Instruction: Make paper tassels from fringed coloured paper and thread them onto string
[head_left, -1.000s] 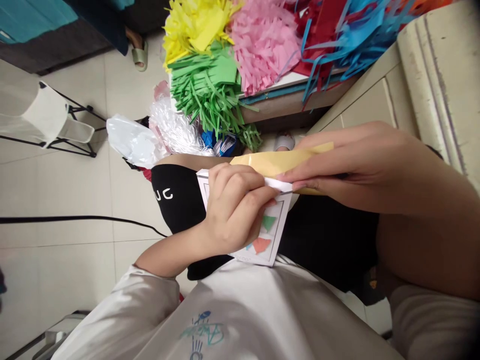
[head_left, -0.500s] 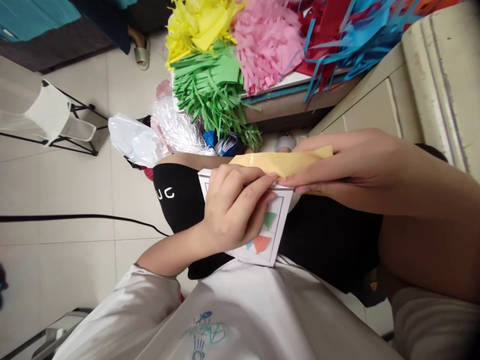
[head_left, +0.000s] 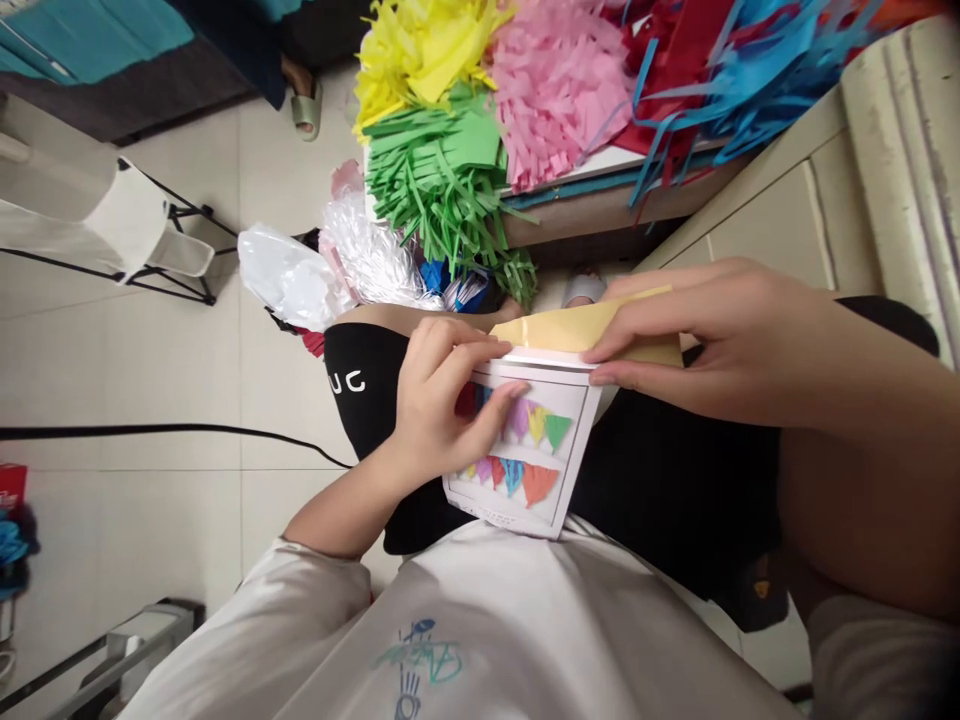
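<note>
A white printed card [head_left: 551,490], showing rows of small colourful pennants, leans against my lap and shirt. My left hand [head_left: 442,400] grips its left side, thumb across the printed face and fingers over the upper edge. At the upper right corner, my right hand [head_left: 697,335] pinches the card's edge between thumb and index finger. Behind that edge runs a yellow-tan paper piece [head_left: 562,328], partly covered by my right fingers. Whether it is joined to the card I cannot tell.
Fringed paper bunches lie on the table ahead: yellow [head_left: 420,50], green [head_left: 442,165], pink [head_left: 559,95] and blue [head_left: 780,80] strips. White plastic bags [head_left: 289,275] sit beyond my knee. A folding chair [head_left: 127,220] stands left. A cream cabinet [head_left: 780,220] is at right.
My left hand has shifted left and its thumb has spread, uncovering more of the pennant print. My right fingers have opened slightly and now pinch the card's corner. The view has shifted slightly.
</note>
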